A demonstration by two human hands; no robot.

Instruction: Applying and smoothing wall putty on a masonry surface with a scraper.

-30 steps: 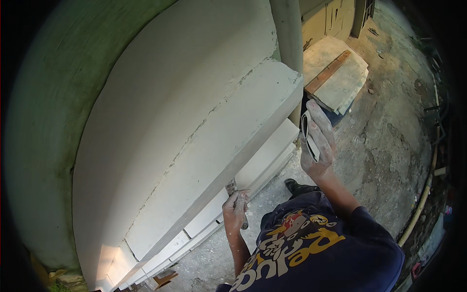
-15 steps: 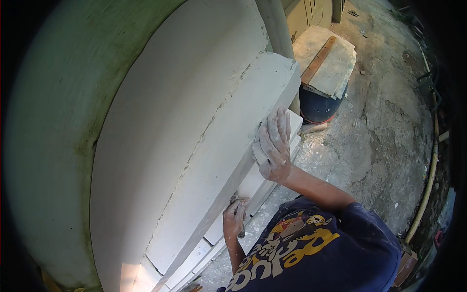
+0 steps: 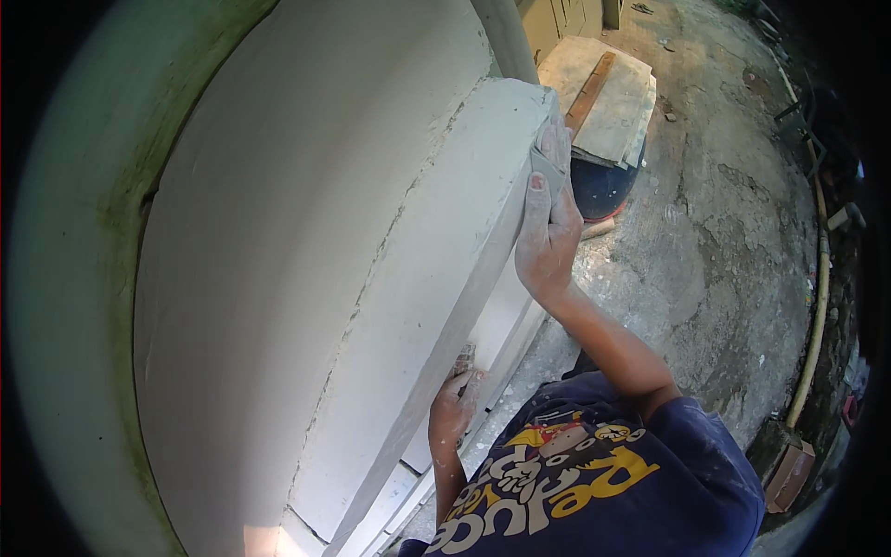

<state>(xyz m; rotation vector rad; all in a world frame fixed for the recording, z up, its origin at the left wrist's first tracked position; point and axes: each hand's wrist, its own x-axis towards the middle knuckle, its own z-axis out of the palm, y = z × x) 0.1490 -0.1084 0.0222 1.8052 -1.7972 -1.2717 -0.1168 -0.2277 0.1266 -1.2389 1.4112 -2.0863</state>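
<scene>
Far left of both grips stands a green wall [image 3: 70,278], then a pale panel [image 3: 260,223]. The white ledge [image 3: 445,241] runs just above the left grip [image 3: 452,410], whose fingers are closed round a small tool [image 3: 466,356]. Up and right, the right grip [image 3: 548,239], thumb clamped down, holds a folded grey sheet [image 3: 549,170] against the ledge's edge. Just right of that grip sits a dark drum [image 3: 601,188] under a board [image 3: 624,102].
</scene>
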